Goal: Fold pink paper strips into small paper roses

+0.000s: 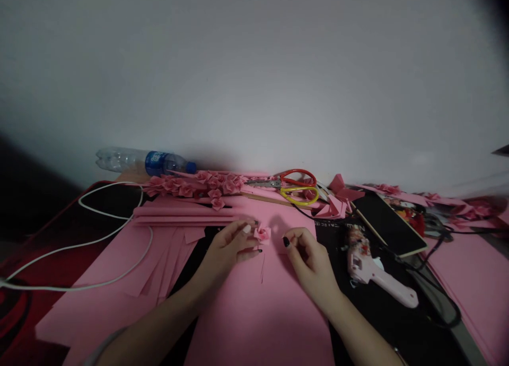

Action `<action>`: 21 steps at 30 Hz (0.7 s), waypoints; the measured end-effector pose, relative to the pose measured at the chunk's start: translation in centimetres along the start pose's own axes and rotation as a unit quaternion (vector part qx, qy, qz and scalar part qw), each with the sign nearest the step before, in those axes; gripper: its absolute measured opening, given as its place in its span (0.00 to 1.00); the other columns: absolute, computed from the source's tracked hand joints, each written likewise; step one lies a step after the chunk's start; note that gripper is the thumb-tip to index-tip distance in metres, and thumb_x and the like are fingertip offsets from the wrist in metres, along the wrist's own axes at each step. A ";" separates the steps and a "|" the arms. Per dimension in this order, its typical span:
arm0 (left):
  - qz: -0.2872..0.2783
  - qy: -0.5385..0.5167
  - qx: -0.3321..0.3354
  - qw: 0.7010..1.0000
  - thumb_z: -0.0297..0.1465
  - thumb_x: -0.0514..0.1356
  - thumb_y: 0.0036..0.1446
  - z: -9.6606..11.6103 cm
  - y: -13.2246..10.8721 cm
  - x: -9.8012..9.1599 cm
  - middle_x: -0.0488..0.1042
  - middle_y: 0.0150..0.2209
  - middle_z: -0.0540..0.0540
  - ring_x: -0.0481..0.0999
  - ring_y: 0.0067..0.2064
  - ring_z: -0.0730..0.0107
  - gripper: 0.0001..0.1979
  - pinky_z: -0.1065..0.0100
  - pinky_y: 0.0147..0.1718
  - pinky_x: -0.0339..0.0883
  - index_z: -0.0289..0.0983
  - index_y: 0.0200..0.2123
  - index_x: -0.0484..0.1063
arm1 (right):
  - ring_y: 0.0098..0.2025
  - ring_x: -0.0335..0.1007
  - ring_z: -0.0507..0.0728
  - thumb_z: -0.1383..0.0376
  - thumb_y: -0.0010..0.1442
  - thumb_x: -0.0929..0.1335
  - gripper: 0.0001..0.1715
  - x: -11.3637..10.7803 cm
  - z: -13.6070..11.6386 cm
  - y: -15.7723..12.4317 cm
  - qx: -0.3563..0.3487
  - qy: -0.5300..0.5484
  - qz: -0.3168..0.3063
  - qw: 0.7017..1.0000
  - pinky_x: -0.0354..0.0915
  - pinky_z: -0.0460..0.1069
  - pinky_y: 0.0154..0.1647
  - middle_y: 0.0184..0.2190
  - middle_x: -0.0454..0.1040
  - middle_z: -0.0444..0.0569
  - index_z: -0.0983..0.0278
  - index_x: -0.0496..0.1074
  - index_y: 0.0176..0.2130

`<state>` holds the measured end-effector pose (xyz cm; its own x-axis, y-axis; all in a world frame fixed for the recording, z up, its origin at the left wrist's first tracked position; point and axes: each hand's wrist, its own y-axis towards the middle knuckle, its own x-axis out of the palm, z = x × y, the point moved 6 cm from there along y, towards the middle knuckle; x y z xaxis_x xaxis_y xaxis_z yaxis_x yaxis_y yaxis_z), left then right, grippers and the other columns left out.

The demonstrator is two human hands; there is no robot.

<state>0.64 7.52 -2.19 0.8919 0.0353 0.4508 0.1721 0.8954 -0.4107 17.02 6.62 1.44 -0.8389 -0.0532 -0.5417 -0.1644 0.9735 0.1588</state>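
Observation:
A small pink paper rose (262,234) is held between the fingertips of my left hand (230,242), its folded petals facing me. Just to its right is my right hand (308,257), thumb and fingers pinched together and apart from the rose. Whatever the right fingertips hold, if anything, is too small to make out. Beneath both hands lies a large pink paper sheet (260,318), with a thin dark line on it below the rose.
Scissors (299,186) with red and yellow handles lie behind, beside finished paper roses (217,183). A glue gun (377,278) and a phone (392,223) are at right. Cut paper strips (159,268), a white cable (79,253) and a plastic bottle (157,163) are at left.

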 end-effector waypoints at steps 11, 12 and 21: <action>-0.009 -0.017 -0.011 1.000 0.31 0.65 0.47 0.5 0.0 0.2 0.71 0.40 0.47 0.73 0.36 0.73 0.15 0.69 0.38 0.69 0.37 0.39 0.68 | 0.24 0.55 0.50 0.67 0.61 0.60 0.04 0.2 0.6 0.0 0.020 0.003 0.013 1.000 0.51 0.44 0.24 0.23 0.58 0.40 0.63 0.62 0.37; -0.009 -0.015 -0.010 1.000 0.30 0.66 0.46 0.6 0.0 0.2 0.71 0.40 0.47 0.73 0.37 0.72 0.15 0.70 0.38 0.69 0.37 0.39 0.68 | 0.24 0.55 0.50 0.66 0.61 0.59 0.04 0.2 0.7 0.0 0.022 0.007 0.014 1.000 0.51 0.44 0.24 0.23 0.59 0.40 0.64 0.62 0.36; 0.014 -0.016 -0.024 0.999 0.28 0.68 0.41 0.8 0.0 0.2 0.72 0.37 0.48 0.73 0.38 0.72 0.17 0.71 0.35 0.68 0.37 0.37 0.67 | 0.25 0.59 0.51 0.67 0.56 0.64 0.12 0.2 0.3 0.1 0.025 0.014 0.015 0.999 0.57 0.45 0.26 0.34 0.69 0.46 0.63 0.65 0.43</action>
<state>0.51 7.89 -1.49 0.8827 0.0761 0.4637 0.1668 0.8719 -0.4605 16.98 6.79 1.13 -0.8572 -0.0285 -0.5141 -0.1130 0.9846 0.1338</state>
